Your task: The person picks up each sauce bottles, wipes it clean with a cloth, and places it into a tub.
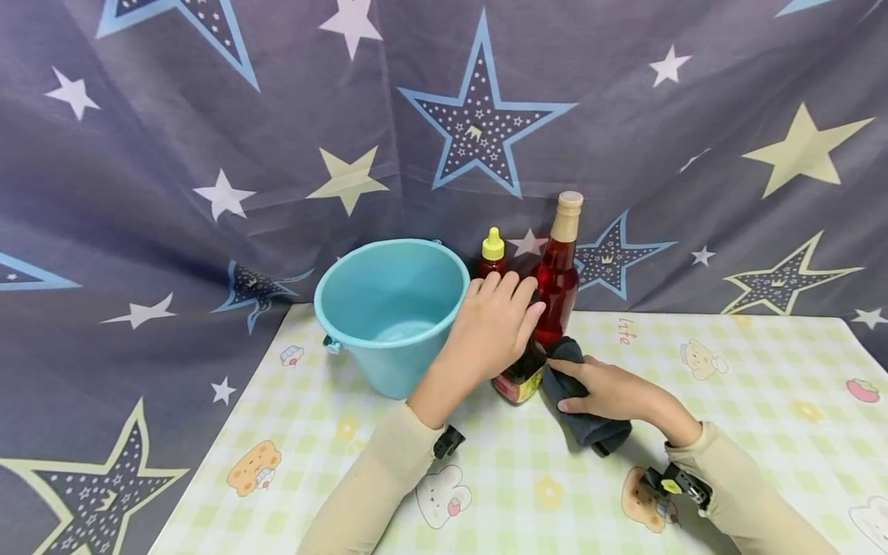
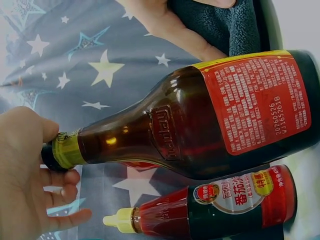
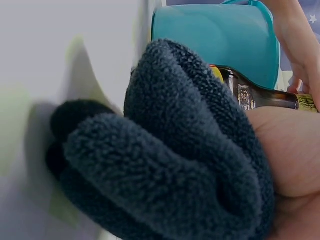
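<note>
Pale green check tabletop (image 1: 728, 416) w/ cartoon prints; back edge meets the starry curtain (image 1: 624, 46), L edge slants past the blue bucket (image 1: 388, 366). Widest room: R of the towel (image 1: 597, 428) to the R edge, plus the front strip. Tight side: brown bottle (image 2: 200, 115) just R of the bucket's front, w/ yellow-capped bottle (image 2: 215, 207) & tall red bottle (image 1: 555, 289) close behind.

L hand (image 1: 492, 327) pinches the brown bottle's cap end btwn thumb & finger, other fingers spread off it. R hand (image 1: 617, 389) grips the folded towel beside the brown bottle's R; whether towel touches glass, can't tell.

Brown bottle: approx. upright, dark glass, black cap, yellow neck band, embossed shoulder, red label w/ rows of white print & stamped code, yellow border. Towel: dk blue-grey, fuzzy pile, thick rounded folds, near-black at one end.
</note>
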`<state>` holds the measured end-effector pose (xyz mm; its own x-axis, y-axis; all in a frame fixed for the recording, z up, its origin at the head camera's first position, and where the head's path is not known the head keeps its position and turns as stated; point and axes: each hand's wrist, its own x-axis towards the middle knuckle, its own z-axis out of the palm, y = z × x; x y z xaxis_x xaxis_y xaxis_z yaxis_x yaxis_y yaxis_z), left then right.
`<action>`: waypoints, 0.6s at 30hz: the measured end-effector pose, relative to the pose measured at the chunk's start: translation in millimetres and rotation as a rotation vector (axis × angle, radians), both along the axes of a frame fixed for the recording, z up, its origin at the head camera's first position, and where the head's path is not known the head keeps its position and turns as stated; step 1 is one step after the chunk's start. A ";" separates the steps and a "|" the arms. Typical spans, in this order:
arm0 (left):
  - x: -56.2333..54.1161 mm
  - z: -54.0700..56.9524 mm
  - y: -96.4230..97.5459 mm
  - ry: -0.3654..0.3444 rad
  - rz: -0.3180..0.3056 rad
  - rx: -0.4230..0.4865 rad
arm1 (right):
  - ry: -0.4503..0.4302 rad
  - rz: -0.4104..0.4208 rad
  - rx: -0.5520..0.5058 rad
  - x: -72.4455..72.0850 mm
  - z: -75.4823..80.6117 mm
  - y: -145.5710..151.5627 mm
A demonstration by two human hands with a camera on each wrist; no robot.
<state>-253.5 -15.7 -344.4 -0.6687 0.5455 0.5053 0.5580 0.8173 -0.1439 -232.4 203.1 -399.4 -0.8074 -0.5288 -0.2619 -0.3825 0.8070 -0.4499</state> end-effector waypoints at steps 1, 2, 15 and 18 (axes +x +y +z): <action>0.2 -0.3 0.5 -0.004 0.005 0.007 | -0.002 0.000 -0.001 0.0 -0.2 0.3; 0.4 -0.7 0.9 -0.006 0.006 0.013 | -0.004 0.000 -0.001 0.0 -0.5 0.5; -0.6 -1.5 0.8 -0.019 -0.034 0.005 | -0.026 0.012 -0.001 -2.5 1.2 2.7; -1.9 -1.9 1.0 -0.015 -0.045 0.002 | -0.033 0.021 -0.010 -3.9 1.2 4.5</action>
